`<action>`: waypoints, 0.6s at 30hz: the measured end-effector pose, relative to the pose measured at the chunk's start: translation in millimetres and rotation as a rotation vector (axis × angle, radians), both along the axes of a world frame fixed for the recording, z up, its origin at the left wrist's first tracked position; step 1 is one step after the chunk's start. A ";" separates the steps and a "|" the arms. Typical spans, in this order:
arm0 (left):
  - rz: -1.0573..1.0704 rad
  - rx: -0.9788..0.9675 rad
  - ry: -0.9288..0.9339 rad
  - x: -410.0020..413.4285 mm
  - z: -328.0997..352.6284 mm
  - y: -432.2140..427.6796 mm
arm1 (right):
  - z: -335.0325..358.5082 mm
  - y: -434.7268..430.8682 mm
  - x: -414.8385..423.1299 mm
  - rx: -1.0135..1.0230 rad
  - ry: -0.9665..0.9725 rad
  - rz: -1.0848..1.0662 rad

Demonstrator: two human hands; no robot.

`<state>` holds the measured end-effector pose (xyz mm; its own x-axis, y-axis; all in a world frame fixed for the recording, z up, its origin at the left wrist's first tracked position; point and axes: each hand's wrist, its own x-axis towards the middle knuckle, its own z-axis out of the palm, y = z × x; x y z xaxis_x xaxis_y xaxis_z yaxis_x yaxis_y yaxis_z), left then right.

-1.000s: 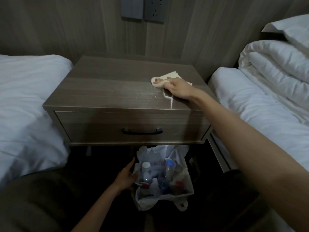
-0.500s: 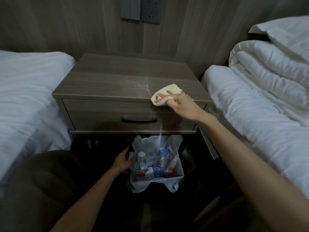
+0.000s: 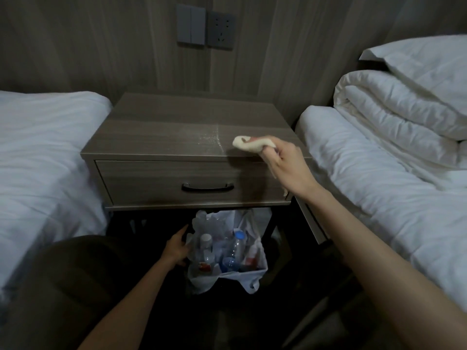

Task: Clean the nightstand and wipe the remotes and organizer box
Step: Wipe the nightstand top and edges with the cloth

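Cloth (image 3: 246,145) partly inside right hand (image 3: 285,168)

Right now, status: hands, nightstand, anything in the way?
Right hand grips cloth at nightstand front edge. Left hand touches trash bag below. White specks on top.

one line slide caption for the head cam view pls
Right hand holds a cream cloth at the front edge of the nightstand while the left hand touches the trash bag below.

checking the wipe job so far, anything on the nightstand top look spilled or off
Yes: a patch of pale specks edged by a thin pale line lies on the nightstand top near its front edge, just left of the cloth the right hand grips. It looks like unwiped residue.
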<state>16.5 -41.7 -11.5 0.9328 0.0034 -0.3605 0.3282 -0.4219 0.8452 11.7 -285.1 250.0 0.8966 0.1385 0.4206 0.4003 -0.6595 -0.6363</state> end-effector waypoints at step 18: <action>0.069 0.562 -1.046 -0.1 204.8 23.6 | 30.4 -19.3 94.9 0.040 -0.023 -0.313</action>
<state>16.4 -18.1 193.3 0.7647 -0.0202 0.6440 -0.3741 -0.8277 0.4183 106.6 -304.5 280.4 0.8831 -0.1604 0.4410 0.1962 -0.7275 -0.6575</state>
